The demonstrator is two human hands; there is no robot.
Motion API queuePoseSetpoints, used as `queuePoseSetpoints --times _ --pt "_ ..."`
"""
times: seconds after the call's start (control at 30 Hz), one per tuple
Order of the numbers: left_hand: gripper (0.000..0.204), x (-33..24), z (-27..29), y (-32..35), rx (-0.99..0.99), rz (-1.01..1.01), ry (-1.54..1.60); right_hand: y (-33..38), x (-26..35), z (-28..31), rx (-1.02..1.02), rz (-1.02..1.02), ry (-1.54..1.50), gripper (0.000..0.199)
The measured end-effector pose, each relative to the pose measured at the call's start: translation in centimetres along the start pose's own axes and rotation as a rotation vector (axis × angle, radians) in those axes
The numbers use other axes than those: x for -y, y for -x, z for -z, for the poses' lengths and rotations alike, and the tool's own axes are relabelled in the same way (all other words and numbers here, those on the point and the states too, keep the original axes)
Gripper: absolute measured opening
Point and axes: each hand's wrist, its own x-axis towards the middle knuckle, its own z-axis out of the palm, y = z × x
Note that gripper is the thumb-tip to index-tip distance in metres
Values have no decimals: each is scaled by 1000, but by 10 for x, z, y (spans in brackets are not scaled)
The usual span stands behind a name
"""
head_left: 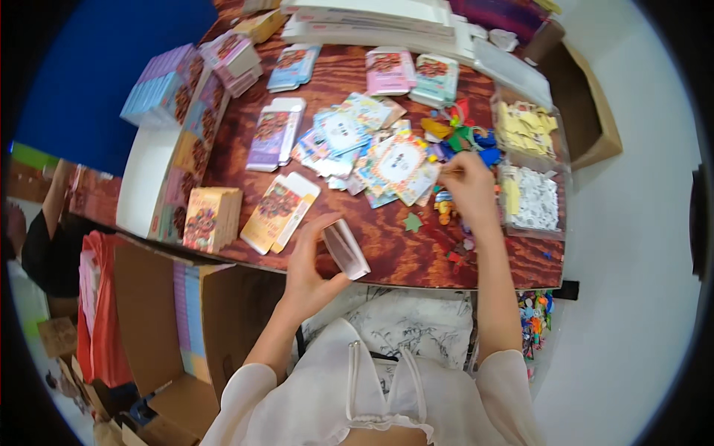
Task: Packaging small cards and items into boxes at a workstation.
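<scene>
Near the table's front edge my left hand (311,253) is wrapped round a small open carton (346,250), tilted so that its pale inside shows. To the right, my right hand (470,189) has its fingers pinched together, and what they hold, if anything, is too small to make out. Beside those fingertips lies a heap of printed cards (399,166). Small bright toy pieces (468,138) in blue, green, red and yellow lie just beyond the hand. A yellow-orange figure (445,208) and a green star-shaped piece (413,222) lie nearer to me.
Open cartons in purple (268,137), orange (279,212), pink (389,70) and green (435,78) surround the cards. Clear bins hold yellow slips (526,128) and white packets (537,201) at right. A long display box (149,178) and stacked orange boxes (212,217) stand left.
</scene>
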Motion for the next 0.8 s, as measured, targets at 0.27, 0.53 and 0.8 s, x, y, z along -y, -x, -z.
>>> queuePoseSetpoints --times 0.27,0.53,0.8 --pt "79 -3 -5 -1 -45 -63 -103 35 101 40 177 -381 -789 14" --pt "75 -8 -11 -5 -129 -255 -492 68 146 7 292 -186 -592 13" --pt "75 -6 -15 -6 -236 -302 -545 79 156 -24 70 74 -251 14"
